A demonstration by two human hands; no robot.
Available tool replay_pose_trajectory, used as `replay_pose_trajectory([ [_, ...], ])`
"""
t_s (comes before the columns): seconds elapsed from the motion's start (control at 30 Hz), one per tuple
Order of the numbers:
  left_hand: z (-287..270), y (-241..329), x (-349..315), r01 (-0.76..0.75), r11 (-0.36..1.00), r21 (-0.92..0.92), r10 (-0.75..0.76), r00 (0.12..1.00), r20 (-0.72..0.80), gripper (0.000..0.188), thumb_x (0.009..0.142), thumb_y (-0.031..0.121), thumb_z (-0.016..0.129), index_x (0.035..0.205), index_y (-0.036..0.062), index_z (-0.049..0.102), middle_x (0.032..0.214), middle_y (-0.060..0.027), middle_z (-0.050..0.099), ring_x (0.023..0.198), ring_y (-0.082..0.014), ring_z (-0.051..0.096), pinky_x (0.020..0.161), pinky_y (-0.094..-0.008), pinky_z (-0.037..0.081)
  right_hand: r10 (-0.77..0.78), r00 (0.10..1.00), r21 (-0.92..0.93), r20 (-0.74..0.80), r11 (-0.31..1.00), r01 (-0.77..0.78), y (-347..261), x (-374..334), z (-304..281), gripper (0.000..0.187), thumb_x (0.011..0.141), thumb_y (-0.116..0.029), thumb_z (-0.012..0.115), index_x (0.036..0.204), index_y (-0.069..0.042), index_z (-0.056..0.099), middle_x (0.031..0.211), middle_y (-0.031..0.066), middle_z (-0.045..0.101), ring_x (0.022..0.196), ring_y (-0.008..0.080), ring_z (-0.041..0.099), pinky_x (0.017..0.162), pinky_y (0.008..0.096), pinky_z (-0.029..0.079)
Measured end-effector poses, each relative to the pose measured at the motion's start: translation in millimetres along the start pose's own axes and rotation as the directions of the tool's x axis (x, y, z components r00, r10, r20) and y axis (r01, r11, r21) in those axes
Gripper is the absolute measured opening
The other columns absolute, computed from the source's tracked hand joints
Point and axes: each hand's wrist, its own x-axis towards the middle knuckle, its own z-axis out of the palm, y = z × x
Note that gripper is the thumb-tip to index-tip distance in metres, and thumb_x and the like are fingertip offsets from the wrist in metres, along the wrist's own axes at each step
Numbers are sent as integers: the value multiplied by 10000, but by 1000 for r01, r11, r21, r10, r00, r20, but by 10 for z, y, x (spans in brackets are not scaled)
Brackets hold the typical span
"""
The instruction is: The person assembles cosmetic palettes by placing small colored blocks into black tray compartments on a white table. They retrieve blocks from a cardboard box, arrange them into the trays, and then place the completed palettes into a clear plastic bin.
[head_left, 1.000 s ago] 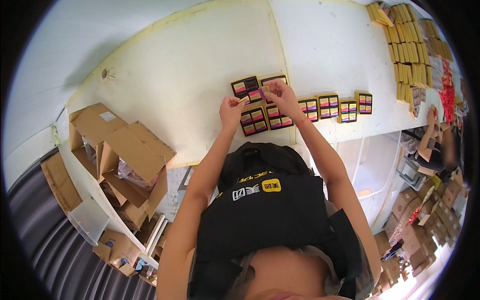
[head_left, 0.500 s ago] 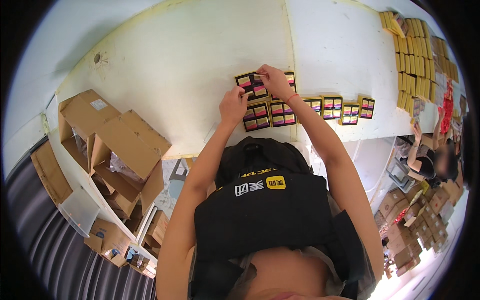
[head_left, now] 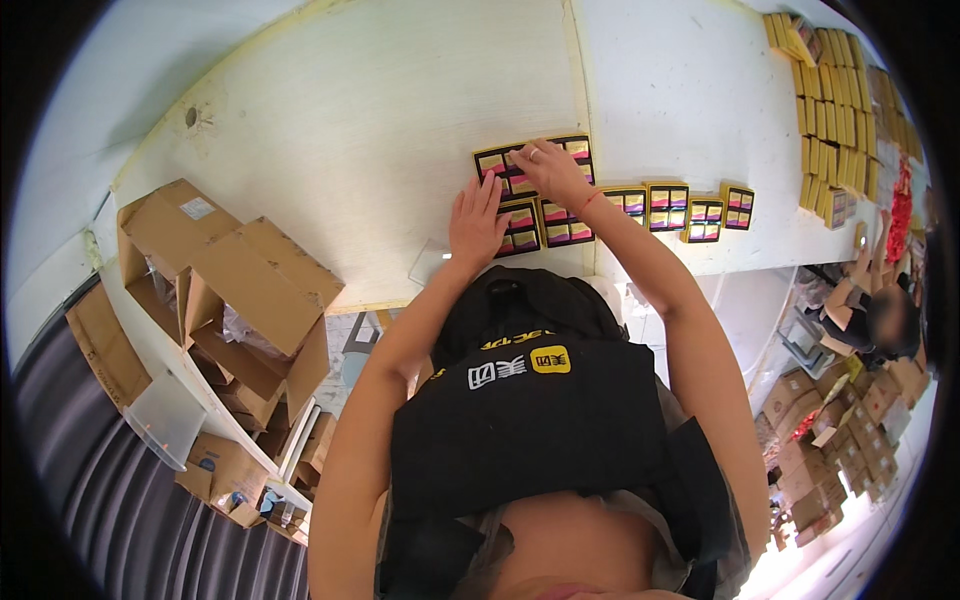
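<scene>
My left hand (head_left: 477, 222) lies with fingers stretched out, fingertips at the lower left edge of a black, yellow-edged tray box (head_left: 490, 163) on the white table. My right hand (head_left: 556, 176), wearing a ring and a red wrist cord, reaches over the same box. Its fingers are bent together against the upper row, hiding whatever is under them. Small pink, purple and gold packets sit in the box's compartments. A similar box (head_left: 578, 146) adjoins it on the right, partly covered by my right hand. Nearer me are two more filled boxes, including one (head_left: 567, 222) below my right wrist.
Several filled boxes (head_left: 667, 206) continue rightward along the table (head_left: 350, 150). Yellow boxes are stacked (head_left: 835, 110) at the far right, near another person (head_left: 870, 320). Open cardboard cartons (head_left: 235, 285) stand on the left. A black backpack or bag (head_left: 520, 420) covers my front.
Both hands were pinching small pale-edged pieces over the box. My left fingers have since straightened and spread, while my right fingers have lowered onto the upper row. The other person's arms have shifted.
</scene>
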Motion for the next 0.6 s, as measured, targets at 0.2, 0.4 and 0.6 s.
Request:
replay_pose_trajectory([
  [0.2,6,10,-77,56,998,-12,-55,998,44,630,893,322,613,1434,88,389,1521,-95,333,1392,-325,308,1116,-478,262,54,998,-112,44,993,-48,-291,-138,-66,285,876,-187,586,1094,-7,617,1165,88,580,1147,252,496,965,391,409],
  [0.4,-258,-367,-798,321,946,-34,-323,943,-75,977,682,348,829,1453,65,300,1407,-206,411,1272,-363,411,1049,-472,323,183,975,94,-123,981,-172,-574,-304,-175,268,842,-158,618,1091,-57,619,1222,109,545,1190,295,479,963,429,399],
  [0.6,-236,-370,-1337,334,937,98,-343,934,97,1089,572,432,872,1449,92,324,1376,-169,440,1230,-352,442,997,-464,368,330,936,413,-118,874,-256,-974,-717,-55,233,806,-68,655,1038,-60,653,1176,143,566,1099,337,531,912,429,445],
])
